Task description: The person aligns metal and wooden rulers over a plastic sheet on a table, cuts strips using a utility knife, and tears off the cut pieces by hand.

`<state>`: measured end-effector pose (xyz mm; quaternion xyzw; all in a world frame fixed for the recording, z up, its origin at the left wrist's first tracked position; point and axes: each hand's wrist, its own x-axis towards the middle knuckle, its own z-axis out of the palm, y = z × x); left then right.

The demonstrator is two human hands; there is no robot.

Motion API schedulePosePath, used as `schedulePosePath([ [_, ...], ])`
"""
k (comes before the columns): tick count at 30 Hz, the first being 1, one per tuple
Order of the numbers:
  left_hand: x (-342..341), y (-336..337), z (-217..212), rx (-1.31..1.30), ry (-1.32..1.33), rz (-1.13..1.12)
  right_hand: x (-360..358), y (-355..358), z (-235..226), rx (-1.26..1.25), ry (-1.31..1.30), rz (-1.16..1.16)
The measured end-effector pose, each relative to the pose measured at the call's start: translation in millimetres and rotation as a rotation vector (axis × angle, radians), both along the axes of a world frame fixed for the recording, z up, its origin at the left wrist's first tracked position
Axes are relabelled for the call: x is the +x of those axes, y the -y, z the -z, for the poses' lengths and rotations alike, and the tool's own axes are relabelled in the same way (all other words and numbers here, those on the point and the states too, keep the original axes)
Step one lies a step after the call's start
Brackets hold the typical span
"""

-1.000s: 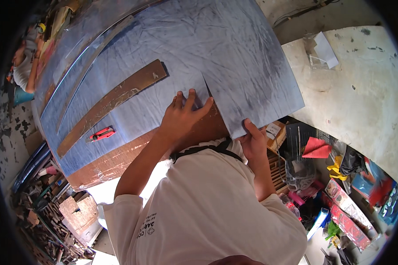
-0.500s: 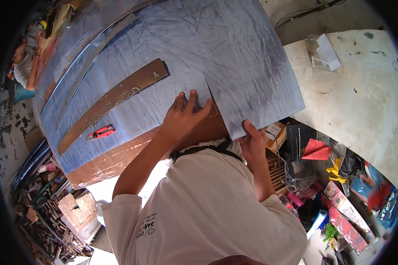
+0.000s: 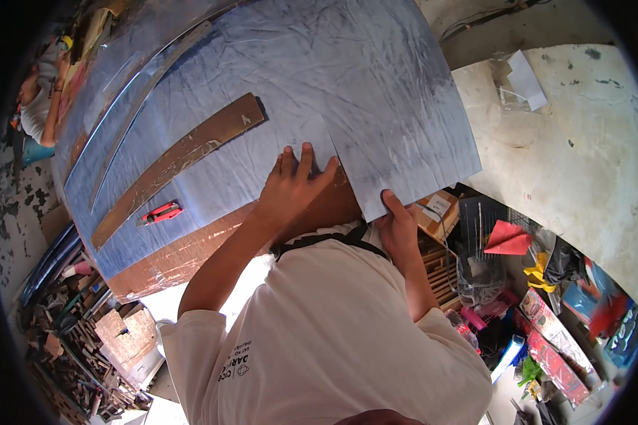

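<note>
A large blue-grey creased sheet (image 3: pixel 376 92) covers most of a brown work table. It is split along a line from its near edge, and brown tabletop (image 3: pixel 337 202) shows in the gap. My left hand (image 3: pixel 294 188) lies with fingers spread on the sheet, just left of the split. At the near corner of the right-hand part, my right hand (image 3: pixel 398 223) grips the sheet's edge, thumb on top, with the other fingers mostly hidden. A curved brown strip (image 3: pixel 184 166) rests on the sheet beyond my left hand, and a red utility knife (image 3: pixel 161 213) lies nearer on the left.
Long thin curved strips (image 3: pixel 145 92) lie at the far left. A pale board (image 3: pixel 567 134) stands to the right, above a cardboard box (image 3: pixel 439 209) and mixed clutter. Wood scraps (image 3: pixel 71 347) pile up at lower left. Another person (image 3: pixel 41 106) is at the far left.
My right hand has shifted slightly left, and the right-hand part of the sheet has moved left with it. The left hand stays almost in place.
</note>
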<state>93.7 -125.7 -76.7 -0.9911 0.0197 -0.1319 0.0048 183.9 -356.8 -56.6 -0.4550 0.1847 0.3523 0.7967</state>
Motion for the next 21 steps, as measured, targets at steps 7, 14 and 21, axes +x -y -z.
schedulePosePath([
  [7, 0.6, -1.0, -0.9, -0.023, -0.029, -0.012, 2.9, 4.3, 8.6, -0.031, -0.052, -0.087],
  [14, 11.7, 3.5, -15.7, -0.144, -0.053, -0.058, 19.8, 12.4, -11.2, -0.361, -0.159, -0.328],
  [21, 22.4, 5.7, -30.8, -0.164, -0.227, -0.116, 63.3, 42.5, -48.8, -0.748, 0.348, -0.945],
])
